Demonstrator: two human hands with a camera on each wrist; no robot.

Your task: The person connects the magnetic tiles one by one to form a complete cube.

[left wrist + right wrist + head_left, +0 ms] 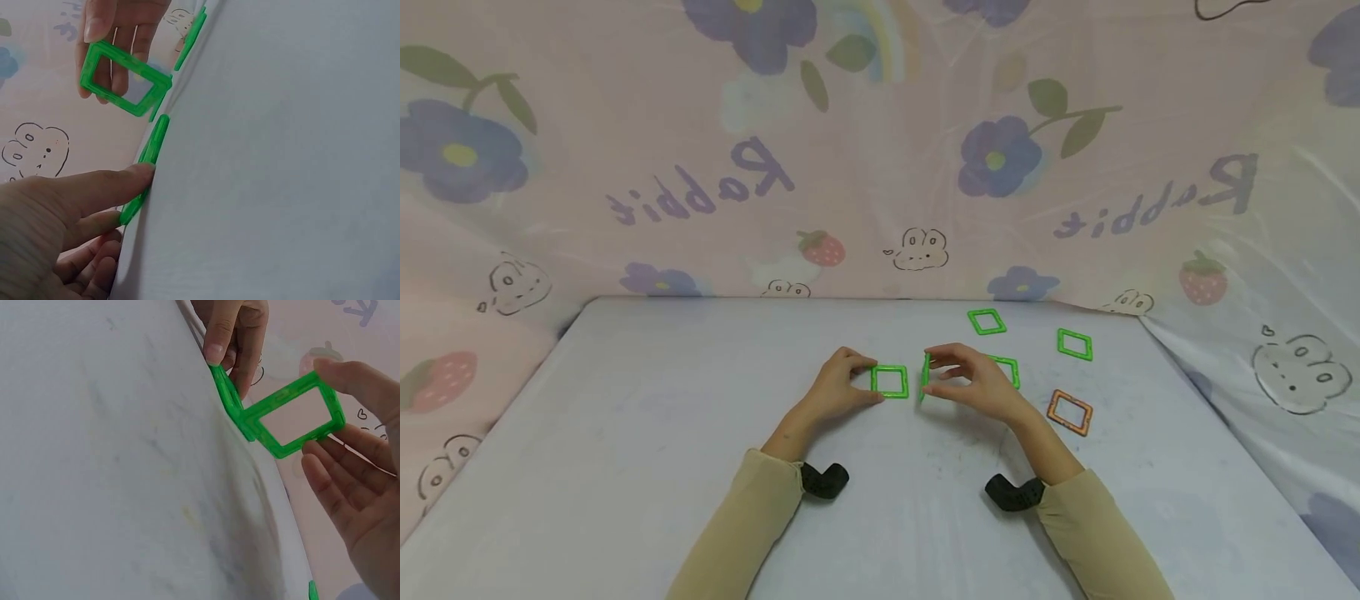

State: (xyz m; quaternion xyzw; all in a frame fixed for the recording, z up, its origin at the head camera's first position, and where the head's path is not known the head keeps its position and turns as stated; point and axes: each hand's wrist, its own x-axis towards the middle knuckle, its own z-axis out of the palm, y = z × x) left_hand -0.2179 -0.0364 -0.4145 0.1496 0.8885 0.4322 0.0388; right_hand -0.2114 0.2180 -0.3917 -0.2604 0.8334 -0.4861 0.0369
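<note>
Left hand pinches flat square, right hand pinches standing square; not joined yet. Four loose squares, right of frame.

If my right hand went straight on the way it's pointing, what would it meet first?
Your right hand, upright green square leading, would likely meet the flat green square your left hand holds, though depth is unclear.

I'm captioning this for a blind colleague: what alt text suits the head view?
A person's left hand holds a green square frame flat on a white table, while the right hand holds another green frame upright beside it. Three more green frames and an orange frame lie farther right.
</note>
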